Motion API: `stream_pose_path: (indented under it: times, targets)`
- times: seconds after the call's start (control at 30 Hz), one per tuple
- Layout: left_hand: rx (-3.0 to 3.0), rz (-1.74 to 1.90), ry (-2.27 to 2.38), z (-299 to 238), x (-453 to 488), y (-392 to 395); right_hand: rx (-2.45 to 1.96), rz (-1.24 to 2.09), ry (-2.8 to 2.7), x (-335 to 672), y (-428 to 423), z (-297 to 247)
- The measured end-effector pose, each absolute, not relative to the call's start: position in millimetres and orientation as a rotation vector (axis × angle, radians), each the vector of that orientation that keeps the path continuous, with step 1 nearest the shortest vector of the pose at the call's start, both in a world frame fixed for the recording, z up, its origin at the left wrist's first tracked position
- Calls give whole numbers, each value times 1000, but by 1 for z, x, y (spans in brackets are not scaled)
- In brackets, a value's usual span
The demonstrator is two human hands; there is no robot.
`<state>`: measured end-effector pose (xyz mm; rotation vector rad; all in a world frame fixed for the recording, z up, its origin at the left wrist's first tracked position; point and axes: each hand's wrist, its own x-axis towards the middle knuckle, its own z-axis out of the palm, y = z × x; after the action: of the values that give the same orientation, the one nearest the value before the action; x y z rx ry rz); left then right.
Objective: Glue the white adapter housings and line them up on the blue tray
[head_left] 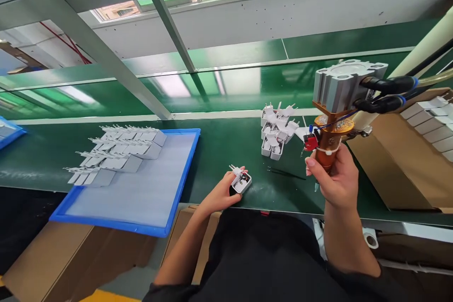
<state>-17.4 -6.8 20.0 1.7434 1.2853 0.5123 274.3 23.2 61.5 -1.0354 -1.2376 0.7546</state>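
Observation:
Near the front edge of the green bench, my left hand [223, 192] grips a white plug adapter housing [242, 181] with its top open and small parts and wires showing inside. My right hand [338, 177] is wrapped round the orange-brown handle of a pneumatic tool [329, 144], held upright with its thin tip pointing down. A silver cylinder block [348, 82] sits on top of the tool, and a red switch [311, 142] is fixed to its side. Between my hands, farther back, stands a cluster of open white adapter housings [276, 132].
A blue-rimmed tray [179, 181] on the left bears rows of closed white adapters [122, 151]. At the right, a cardboard box [392, 174] has more white housings [435, 125] beside it. Black hoses [387, 86] run from the tool to the right. A metal post [106, 56] rises behind the tray.

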Motion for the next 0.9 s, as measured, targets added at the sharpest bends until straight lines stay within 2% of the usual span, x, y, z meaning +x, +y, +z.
stream_pose_path:
  times: [0.23, 0.37, 0.67, 0.9]
  targets:
    - [1618, 915, 1779, -11, 2, -38, -940, 799, -1249, 250, 21, 71]
    - [1779, 954, 1873, -23, 22, -34, -858, 858, -1240, 228, 22, 79]
    - [1808, 878, 1395, -10, 30, -16, -813, 839, -1331, 177, 30, 95]
    - [1775, 813, 1392, 19, 32, -17, -948, 672, -1363, 163, 27, 98]
